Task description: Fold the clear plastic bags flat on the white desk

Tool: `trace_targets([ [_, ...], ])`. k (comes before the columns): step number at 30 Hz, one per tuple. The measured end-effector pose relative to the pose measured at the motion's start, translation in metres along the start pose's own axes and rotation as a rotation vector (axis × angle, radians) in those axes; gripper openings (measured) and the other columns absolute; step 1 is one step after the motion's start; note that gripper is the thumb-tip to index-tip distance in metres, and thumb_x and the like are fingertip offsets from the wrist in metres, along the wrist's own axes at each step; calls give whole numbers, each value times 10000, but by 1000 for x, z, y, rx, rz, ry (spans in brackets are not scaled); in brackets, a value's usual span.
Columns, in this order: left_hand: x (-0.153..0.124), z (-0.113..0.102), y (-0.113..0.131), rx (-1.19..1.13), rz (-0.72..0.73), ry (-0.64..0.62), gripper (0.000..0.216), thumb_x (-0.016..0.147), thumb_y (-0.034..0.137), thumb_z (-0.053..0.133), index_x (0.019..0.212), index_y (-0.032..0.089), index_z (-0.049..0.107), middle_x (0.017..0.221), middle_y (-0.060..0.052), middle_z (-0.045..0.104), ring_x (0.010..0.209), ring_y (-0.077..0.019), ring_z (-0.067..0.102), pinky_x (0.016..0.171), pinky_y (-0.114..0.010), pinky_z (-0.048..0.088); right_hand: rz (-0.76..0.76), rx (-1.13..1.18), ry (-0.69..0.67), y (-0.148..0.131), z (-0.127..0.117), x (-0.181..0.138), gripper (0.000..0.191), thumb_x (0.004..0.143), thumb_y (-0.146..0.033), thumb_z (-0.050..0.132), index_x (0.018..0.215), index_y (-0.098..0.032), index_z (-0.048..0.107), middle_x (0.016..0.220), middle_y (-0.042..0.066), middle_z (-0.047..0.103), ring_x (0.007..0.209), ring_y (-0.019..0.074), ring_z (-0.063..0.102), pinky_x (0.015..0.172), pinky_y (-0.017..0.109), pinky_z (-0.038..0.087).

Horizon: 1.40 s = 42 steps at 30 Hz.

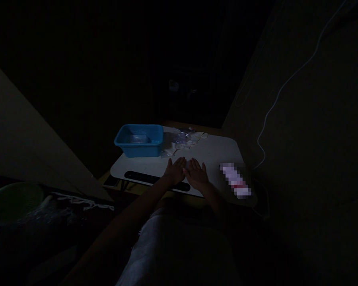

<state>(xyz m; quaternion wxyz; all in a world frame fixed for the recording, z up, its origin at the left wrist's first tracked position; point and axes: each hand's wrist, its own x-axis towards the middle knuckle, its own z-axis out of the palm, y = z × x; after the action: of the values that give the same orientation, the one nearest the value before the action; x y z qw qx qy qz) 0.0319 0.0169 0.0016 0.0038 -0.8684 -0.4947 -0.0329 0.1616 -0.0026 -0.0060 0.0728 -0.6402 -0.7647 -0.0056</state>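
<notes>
My left hand (175, 171) and my right hand (197, 174) lie flat side by side, palms down, on a small white table (214, 153), fingers stretched out and almost touching. Neither hand holds anything. A blue plastic tub (139, 140) stands at the table's far left corner. Beside it, at the back, lies a heap of clear plastic bags and pale cloth pieces (181, 140). A blurred white and red object (235, 180) rests on the table to the right of my right hand.
The room is very dark. A dark slot (143, 177) runs along the table's near edge. A white cable (274, 103) hangs down the wall at right. A green basket (14, 200) and white cord (83, 201) sit low at left.
</notes>
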Motion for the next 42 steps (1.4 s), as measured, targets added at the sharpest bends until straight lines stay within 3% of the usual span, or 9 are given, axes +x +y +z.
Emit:
trace_targets([
  [4,-1,-2,1,-3,-5,21,489,891,309,213,1350,151,277,1423,-110,249,1308,-235,217,1011,-548,178,75,-16,-3,7,-2,-2,663,881,-483,79,1350,-47,250,1431,144,221,1326,218,145,1041,499,85],
  [11,0,5,-2,-10,12,45,491,898,324,198,1351,145,259,1427,-104,239,1311,-217,212,1010,-549,176,73,1,20,12,-1,-3,632,886,-468,127,1347,-57,262,1426,149,237,1324,217,154,1043,475,89],
  [16,0,7,-3,-5,29,80,500,896,317,201,1361,138,238,1427,-110,238,1311,-217,214,1011,-540,181,117,76,80,18,-1,-1,536,899,-343,150,1359,-82,239,1427,124,251,1318,187,183,1041,413,149],
  [24,0,5,-3,-15,15,42,499,895,322,199,1363,153,242,1426,-100,241,1307,-221,221,1010,-545,176,-170,-12,51,20,-2,2,531,899,-367,158,1366,-124,237,1442,72,223,1329,161,144,1061,415,100],
  [29,-1,5,-4,-10,31,60,498,889,315,224,1366,172,241,1426,-102,245,1308,-223,220,1018,-533,168,-165,-37,25,19,2,3,556,900,-425,136,1348,-130,282,1422,96,268,1320,182,183,1053,465,85],
  [42,-1,7,-4,-2,26,61,506,889,318,231,1374,174,221,1425,-102,250,1305,-236,224,1007,-543,186,-159,-40,47,18,3,2,578,896,-449,124,1348,-123,280,1425,96,261,1320,185,183,1051,452,106],
])
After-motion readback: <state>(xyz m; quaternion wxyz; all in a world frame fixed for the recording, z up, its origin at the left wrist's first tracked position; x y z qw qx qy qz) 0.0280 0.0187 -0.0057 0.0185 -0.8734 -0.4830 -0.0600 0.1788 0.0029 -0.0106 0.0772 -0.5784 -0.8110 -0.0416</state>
